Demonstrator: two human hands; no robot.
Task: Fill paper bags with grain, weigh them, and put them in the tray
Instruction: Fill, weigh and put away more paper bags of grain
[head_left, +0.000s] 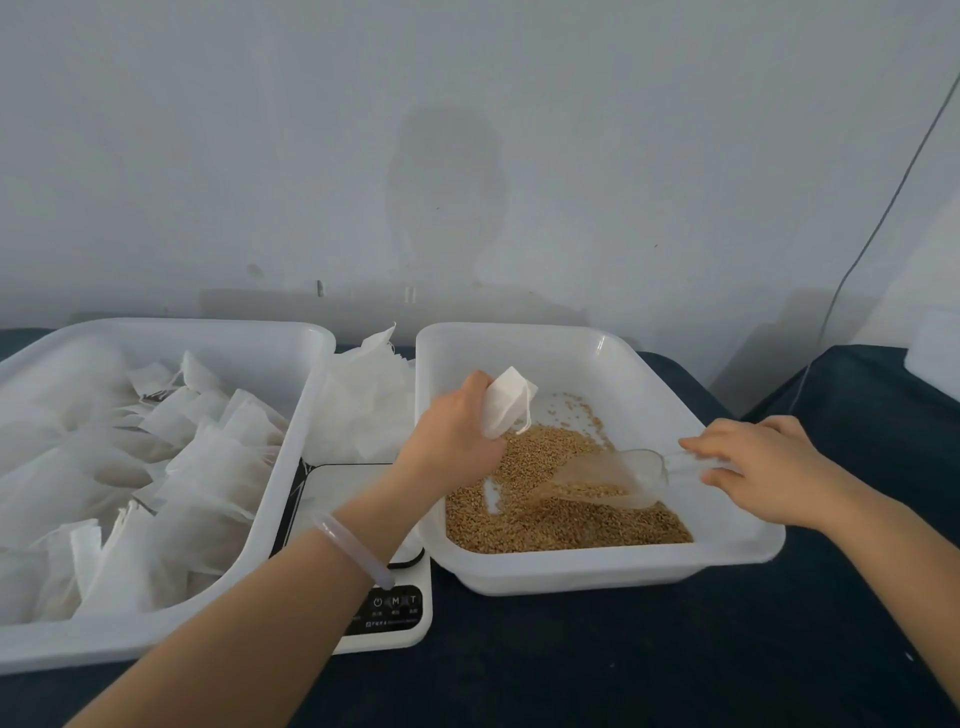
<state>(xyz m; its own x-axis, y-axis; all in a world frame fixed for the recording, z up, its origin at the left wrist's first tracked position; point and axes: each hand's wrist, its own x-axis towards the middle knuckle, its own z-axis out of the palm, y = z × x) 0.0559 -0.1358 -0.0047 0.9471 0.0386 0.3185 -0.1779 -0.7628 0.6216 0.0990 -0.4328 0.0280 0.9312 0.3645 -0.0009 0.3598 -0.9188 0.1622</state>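
A dark desk (571, 670) fills the bottom of the frame. At lower centre stands a white scale (400, 616) with its button panel toward the viewer. Its platform is partly hidden by the left forearm, which wears a pale bangle (356, 548) at the wrist.

Lower left, a white tray (104, 647) holds a heap of white bags (208, 467). Right of the scale, a second tray (597, 571) holds grain (561, 525) piled toward its near side, and bare floor shows at its far end.

In the right of the frame, the right hand (763, 467) has its fingers curled round the handle of a clear scoop (623, 475). The scoop lies tilted with its mouth down in the grain and some grain inside.

At centre, the left hand (452, 431) grips one small bag (506, 400), fingers closed round its lower part. It holds the bag above the far left edge of the grain, inside the second tray's outline, with a string loop hanging from the bag.

Between the two trays, behind the scale, lies a loose stack of flat bags (363, 405). Beyond is a pale wall (467, 156), and a thin cable (883, 218) runs down it at upper right.
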